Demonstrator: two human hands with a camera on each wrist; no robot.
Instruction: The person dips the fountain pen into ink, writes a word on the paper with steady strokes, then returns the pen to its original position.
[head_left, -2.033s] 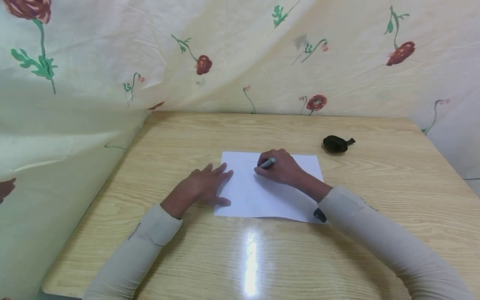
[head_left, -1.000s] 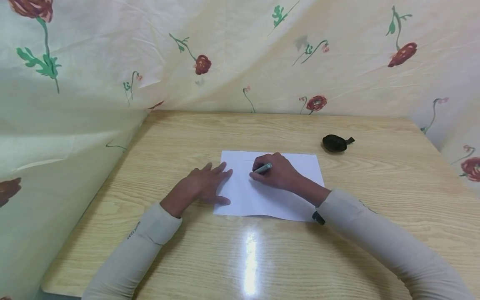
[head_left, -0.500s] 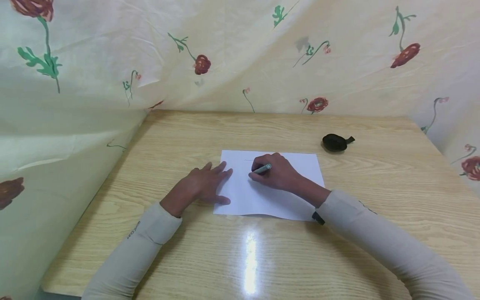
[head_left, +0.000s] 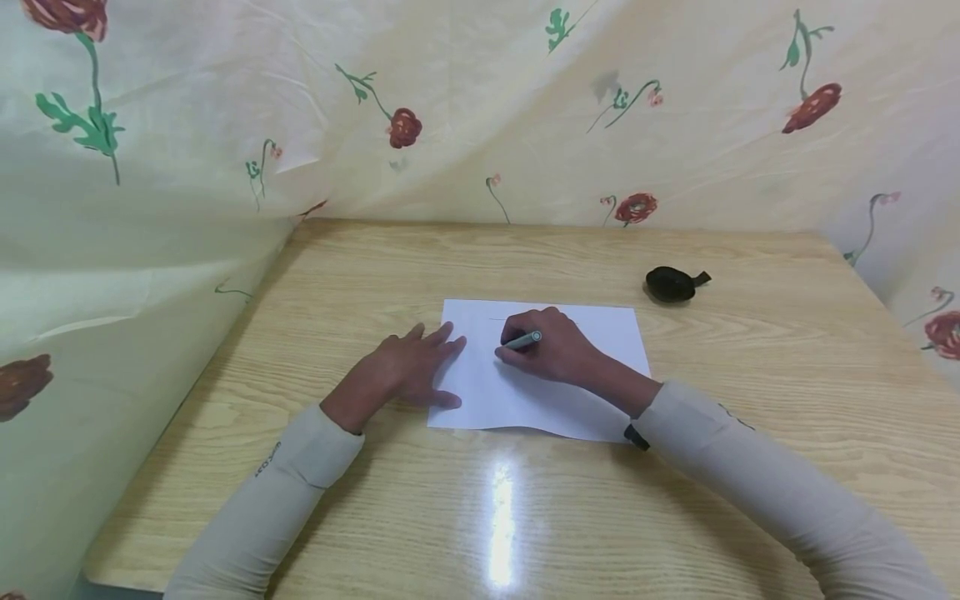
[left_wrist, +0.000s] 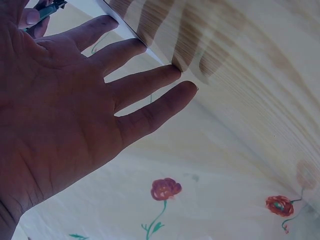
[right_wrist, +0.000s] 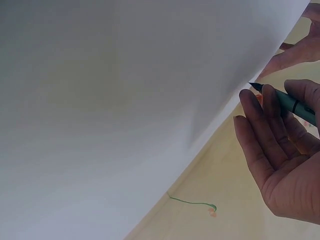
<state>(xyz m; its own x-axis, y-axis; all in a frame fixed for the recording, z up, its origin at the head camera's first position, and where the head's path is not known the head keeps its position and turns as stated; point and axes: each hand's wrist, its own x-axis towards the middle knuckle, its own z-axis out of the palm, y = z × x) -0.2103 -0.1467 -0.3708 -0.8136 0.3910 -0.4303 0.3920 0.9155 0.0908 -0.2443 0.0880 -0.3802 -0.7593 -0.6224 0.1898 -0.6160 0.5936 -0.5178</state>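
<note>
A sheet of white paper [head_left: 480,400] lies on the wooden table, a thin dark line near its top edge. My right hand [head_left: 551,346] pinches a green pen [head_left: 522,340] over the sheet's upper middle. In the right wrist view the pen [right_wrist: 287,101] shows a pointed dark tip close to the paper [right_wrist: 100,125]; whether it touches is hard to tell. My left hand [head_left: 416,367] rests flat across the paper's left edge, fingers spread. In the left wrist view the left hand [left_wrist: 75,95] has straight fingers and holds nothing.
A black oval object with a short tab [head_left: 670,285] lies beyond the paper at the right. Under my right sleeve, a small black object [head_left: 637,437] shows partly at the paper's lower right corner. Flowered cloth [head_left: 465,108] hangs behind and beside the wooden table [head_left: 360,275].
My right hand has shifted slightly left and nearer to me with the pen, mostly between the first two frames, and creeps on since. The left hand stays put on the paper.
</note>
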